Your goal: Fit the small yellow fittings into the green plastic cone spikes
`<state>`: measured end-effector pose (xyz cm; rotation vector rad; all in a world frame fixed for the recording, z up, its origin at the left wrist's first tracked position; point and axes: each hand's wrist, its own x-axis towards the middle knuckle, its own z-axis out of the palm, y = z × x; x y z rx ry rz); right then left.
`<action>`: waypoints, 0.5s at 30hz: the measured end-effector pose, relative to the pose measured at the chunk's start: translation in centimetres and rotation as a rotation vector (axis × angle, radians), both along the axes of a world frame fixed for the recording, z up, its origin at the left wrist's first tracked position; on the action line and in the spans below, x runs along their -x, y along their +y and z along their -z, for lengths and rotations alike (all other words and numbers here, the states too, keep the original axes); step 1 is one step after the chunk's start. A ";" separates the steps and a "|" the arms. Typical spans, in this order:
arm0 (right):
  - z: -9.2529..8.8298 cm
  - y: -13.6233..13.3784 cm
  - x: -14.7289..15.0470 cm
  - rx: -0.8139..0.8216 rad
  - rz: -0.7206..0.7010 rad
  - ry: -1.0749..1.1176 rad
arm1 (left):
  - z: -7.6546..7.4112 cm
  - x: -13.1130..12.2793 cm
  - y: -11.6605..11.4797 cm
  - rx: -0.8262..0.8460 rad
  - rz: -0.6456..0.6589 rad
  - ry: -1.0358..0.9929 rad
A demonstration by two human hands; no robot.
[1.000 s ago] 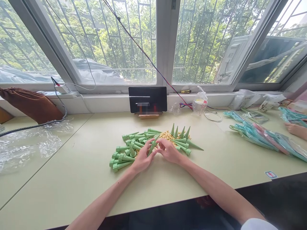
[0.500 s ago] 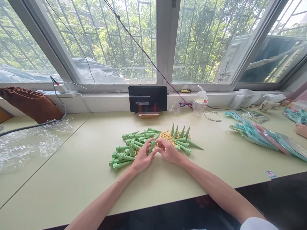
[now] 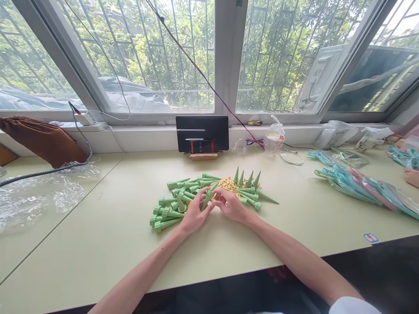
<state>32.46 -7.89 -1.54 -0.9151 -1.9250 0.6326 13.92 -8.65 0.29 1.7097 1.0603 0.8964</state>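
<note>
My left hand (image 3: 195,213) is closed round a green spike (image 3: 207,199), which tilts with its narrow end up and to the right. Close beside it, my right hand (image 3: 231,206) has its fingers curled together at the small yellow pieces (image 3: 228,184); what they pinch, if anything, is too small to make out. Several green spikes (image 3: 166,212) with ribbed caps lie heaped to the left of my hands. At the right of the yellow pieces, several spikes (image 3: 249,179) stand point up, and others (image 3: 250,197) lie in front of them.
Behind the heap, a black tablet (image 3: 202,126) leans at the sill with a phone (image 3: 203,146) before it. A bagged cup (image 3: 274,138) and a coiled cable (image 3: 291,158) are back right. Teal bagged items (image 3: 353,185) lie right, near another person's hand (image 3: 411,177). Clear plastic (image 3: 42,196) lies left.
The view has shifted very slightly. My hands keep nearly the same pose, with the green spike still in my left hand.
</note>
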 end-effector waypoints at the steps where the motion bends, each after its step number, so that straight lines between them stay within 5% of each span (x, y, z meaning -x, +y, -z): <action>1: 0.0 0.0 0.0 0.001 0.002 0.000 | 0.0 0.0 0.0 -0.006 -0.001 0.006; 15: 0.0 0.0 0.0 0.026 -0.023 -0.012 | -0.1 -0.1 0.0 -0.004 0.009 -0.038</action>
